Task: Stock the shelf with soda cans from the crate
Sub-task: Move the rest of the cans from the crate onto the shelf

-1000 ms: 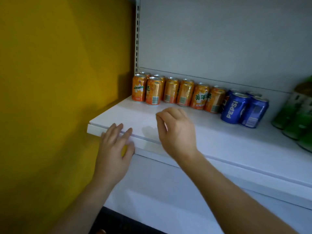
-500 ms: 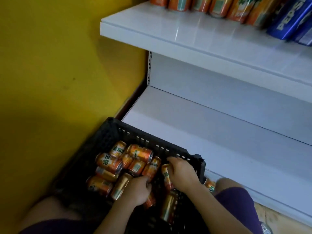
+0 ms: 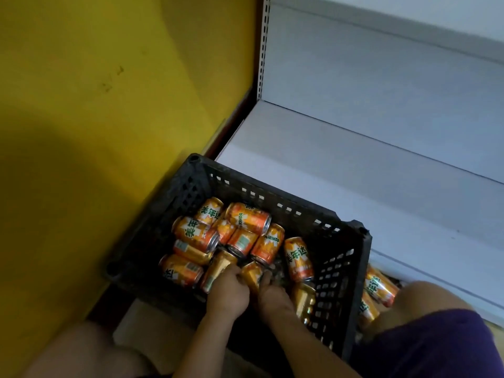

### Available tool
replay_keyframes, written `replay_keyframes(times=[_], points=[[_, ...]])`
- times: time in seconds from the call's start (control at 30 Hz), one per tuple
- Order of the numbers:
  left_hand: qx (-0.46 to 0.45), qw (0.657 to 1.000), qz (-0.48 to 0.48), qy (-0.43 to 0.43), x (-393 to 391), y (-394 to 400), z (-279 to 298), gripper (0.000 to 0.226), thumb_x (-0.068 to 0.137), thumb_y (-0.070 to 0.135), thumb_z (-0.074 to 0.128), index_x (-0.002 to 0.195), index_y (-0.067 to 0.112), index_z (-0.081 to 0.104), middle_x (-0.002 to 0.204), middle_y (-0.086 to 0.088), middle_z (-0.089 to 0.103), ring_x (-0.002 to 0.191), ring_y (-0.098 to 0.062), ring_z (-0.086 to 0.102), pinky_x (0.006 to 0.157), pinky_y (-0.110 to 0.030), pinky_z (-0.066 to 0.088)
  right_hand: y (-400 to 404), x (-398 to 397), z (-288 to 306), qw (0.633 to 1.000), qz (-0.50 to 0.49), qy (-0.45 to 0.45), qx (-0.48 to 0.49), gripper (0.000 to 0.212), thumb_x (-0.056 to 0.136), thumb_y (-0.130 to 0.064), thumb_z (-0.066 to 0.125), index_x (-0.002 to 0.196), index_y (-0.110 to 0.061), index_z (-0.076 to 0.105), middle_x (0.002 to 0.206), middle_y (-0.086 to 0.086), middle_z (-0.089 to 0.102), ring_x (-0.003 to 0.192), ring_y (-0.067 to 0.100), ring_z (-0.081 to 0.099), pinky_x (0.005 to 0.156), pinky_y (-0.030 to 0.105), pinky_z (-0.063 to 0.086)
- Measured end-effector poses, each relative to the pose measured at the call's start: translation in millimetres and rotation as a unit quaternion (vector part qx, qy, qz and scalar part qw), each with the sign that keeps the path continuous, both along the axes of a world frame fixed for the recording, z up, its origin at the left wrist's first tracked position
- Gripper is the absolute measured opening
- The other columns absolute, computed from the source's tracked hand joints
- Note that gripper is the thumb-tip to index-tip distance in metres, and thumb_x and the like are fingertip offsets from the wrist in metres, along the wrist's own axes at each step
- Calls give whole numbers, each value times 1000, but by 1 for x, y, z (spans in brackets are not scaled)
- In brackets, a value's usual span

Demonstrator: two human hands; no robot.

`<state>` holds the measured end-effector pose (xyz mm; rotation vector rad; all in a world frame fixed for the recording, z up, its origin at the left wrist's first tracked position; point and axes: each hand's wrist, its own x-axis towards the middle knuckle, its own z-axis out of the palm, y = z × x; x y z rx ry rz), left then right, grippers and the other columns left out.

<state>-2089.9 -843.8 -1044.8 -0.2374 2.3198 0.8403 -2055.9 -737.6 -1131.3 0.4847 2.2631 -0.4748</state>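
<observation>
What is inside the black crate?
The black crate holds loose orange soda cans lying on their sides. The left hand and right hand reach in, covering cans beneath; the crate's floor is mostly hidden.

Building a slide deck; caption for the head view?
Both hands, left hand and right hand, reach among orange cans in black crate.

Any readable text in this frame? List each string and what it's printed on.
"MIRINDA": green letters on the orange soda can lying at the back of the black plastic crate.
"MIRINDA": partly visible on the orange can just below it.
"美年达": on the orange can lying right of the pile, and on several others.
Small print on the can backs: too blurred to read.
</observation>
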Motion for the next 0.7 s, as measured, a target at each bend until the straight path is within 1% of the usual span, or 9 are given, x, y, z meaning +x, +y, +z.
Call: replay_keyframes(times=[0.1, 0.17, 0.23, 0.3, 0.4, 0.5, 0.57, 0.63, 0.7], points=[[45, 998, 45, 11, -1, -1, -4, 26, 98, 18, 54, 123, 24, 59, 112, 2, 62, 97, -17, 54, 82, -31, 45, 5, 2, 5, 998, -42, 9, -37, 88, 91, -33, 62, 156, -13, 6, 137, 14, 53, 121, 31, 56, 100, 37, 46], [85, 993, 85, 17, -2, -1, 1, 22, 96, 22, 60, 117, 27, 57, 106, 9, 60, 108, -22, 58, 88, -33, 46, 14, 5, 18, 994, -71, 44, -65, 87, 87, -38, 65, 155, -17, 15, 130, 8, 59, 116, 26, 59, 97, 32, 49], [119, 987, 111, -4, -4, -2, 6, 44, 89, 39, 69, 128, 25, 54, 116, 10, 59, 117, -24, 58, 97, -37, 48, 22, 9, 37, 983, -95, 93, -123, 86, 82, -43, 68, 152, -23, 23, 125, 2, 62, 110, 20, 62, 93, 31, 51], [169, 979, 106, -51, -7, -3, 14, 71, 77, 58, 75, 135, 26, 52, 125, 6, 62, 116, -21, 60, 98, -44, 53, 29, 10, 64, 962, -127, 151, -191, 85, 77, -43, 73, 148, -31, 28, 129, -2, 57, 111, 14, 60, 95, 29, 51], [277, 952, 81, -102, -15, 3, 45, 70, 72, 59, 81, 133, 38, 53, 122, 12, 66, 112, -12, 64, 98, -44, 54, 36, 8, 115, 924, -152, 243, -252, 95, 72, -44, 77, 150, -44, 24, 137, -10, 51, 123, 10, 54, 101, 31, 50], [313, 949, 38, 3, -31, 10, 80, 69, 68, 54, 86, 128, 46, 52, 123, 15, 66, 111, -4, 63, 100, -34, 51, 51, -1, 174, 893, -130, 307, -304, 84, 80, -26, 73, 148, -49, 30, 134, -19, 57, 119, 2, 58, 101, 29, 49], [300, 950, 8, 83, -43, 18, 110, 70, 70, 52, 86, 129, 44, 50, 121, 16, 64, 108, 2, 60, 92, -20, 48, 66, -10, 217, 876, -123, 340, -319, 74, 82, -11, 62, 144, -46, 41, 130, -21, 62, 114, 2, 62, 101, 30, 50], [296, 941, -18, 162, -54, 27, 139, 66, 71, 52, 84, 128, 41, 52, 116, 19, 65, 103, 7, 60, 80, -10, 46, 78, -18, 257, 850, -148, 389, -322, 64, 87, -5, 58, 138, -42, 52, 127, -22, 64, 116, -1, 60, 102, 30, 49], [304, 922, -44, 236, -60, 37, 168, 60, 72, 62, 78, 124, 40, 56, 106, 19, 69, 96, 8, 64, 76, -9, 49, 84, -27, 295, 821, -170, 437, -324, 53, 94, -8, 61, 134, -41, 53, 125, -22, 65, 113, -2, 62, 97, 26, 51]])
